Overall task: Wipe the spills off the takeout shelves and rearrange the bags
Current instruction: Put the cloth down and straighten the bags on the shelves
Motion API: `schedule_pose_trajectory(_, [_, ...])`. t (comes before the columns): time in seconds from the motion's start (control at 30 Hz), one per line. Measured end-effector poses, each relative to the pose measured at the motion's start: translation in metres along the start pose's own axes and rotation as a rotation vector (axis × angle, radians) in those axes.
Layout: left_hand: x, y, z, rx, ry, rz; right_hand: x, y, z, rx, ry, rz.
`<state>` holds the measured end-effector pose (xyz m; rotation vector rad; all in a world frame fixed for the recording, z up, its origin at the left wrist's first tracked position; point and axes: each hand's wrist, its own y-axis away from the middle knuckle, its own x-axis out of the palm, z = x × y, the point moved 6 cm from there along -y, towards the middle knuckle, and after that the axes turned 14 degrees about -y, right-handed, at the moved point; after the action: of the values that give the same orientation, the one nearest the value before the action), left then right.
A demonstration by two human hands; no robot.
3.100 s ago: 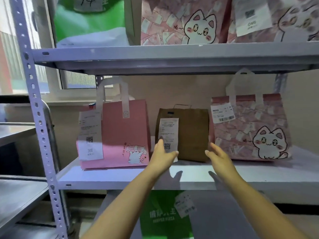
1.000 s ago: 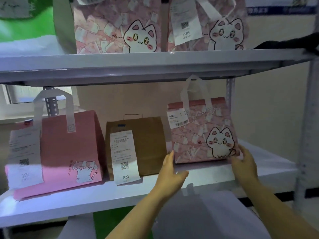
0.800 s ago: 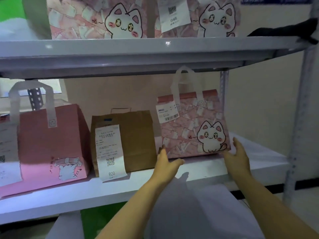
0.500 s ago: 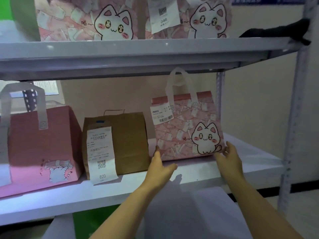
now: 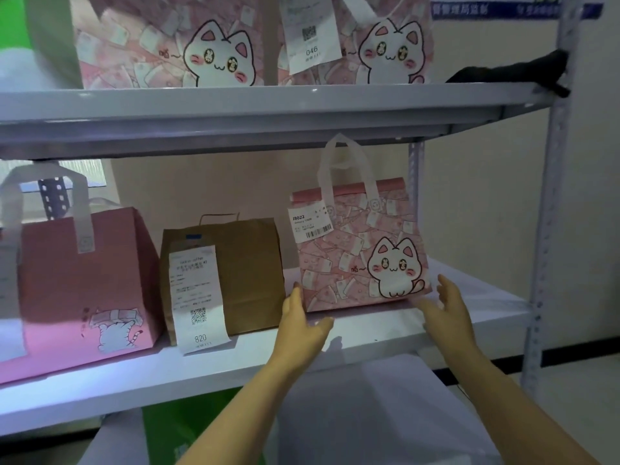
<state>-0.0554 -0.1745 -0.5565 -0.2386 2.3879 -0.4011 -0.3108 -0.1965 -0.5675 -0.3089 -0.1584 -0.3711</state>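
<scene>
Both hands are up at the middle shelf (image 5: 385,333). The cat-print bag (image 5: 362,250) stands upright at the shelf's 3 o'clock end, just beside the brown paper bag (image 5: 248,273). Left hand (image 5: 302,325), fingers straight and relaxed, touches the bag's lower left corner. Right hand (image 5: 446,313) is spread wide at the lower right corner, contact unclear. A pink bag (image 5: 84,280) sits out at 9 o'clock.
</scene>
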Motion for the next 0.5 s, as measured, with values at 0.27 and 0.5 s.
schedule_pose_trajectory(0.27, [-0.034,0.09,0.018,0.254,-0.068,0.078,0.013,0.098,0.004,-0.113,-0.009,0.257])
schedule_pose_trajectory(0.5, [-0.053,0.157,0.122,0.181,-0.296,0.141,0.055,0.176,-0.09,0.081,0.171,0.569])
